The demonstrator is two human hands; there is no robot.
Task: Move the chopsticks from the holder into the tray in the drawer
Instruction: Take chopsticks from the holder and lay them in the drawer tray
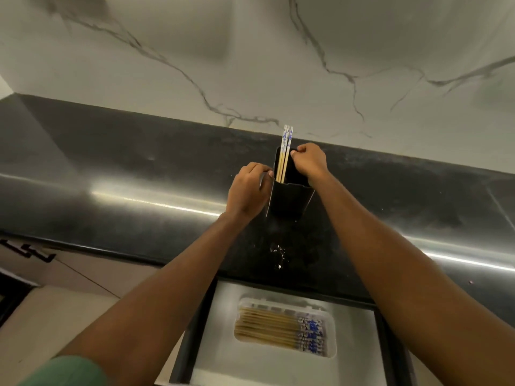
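Drawer: open nearest me; its tray holds laid chopsticks side by side, patterned ends to the right.
Desk: dark and glossy, carrying the black holder.
Left hand: curled round the holder's left wall.
Right hand: curled at the right rim; I cannot tell whether it pinches anything.
Chopsticks: two stand in the holder's left side. I judge them light, stiff and slick, so I'd pinch both at the patterned tops.

dark glossy countertop | white veined marble wall | pale floor
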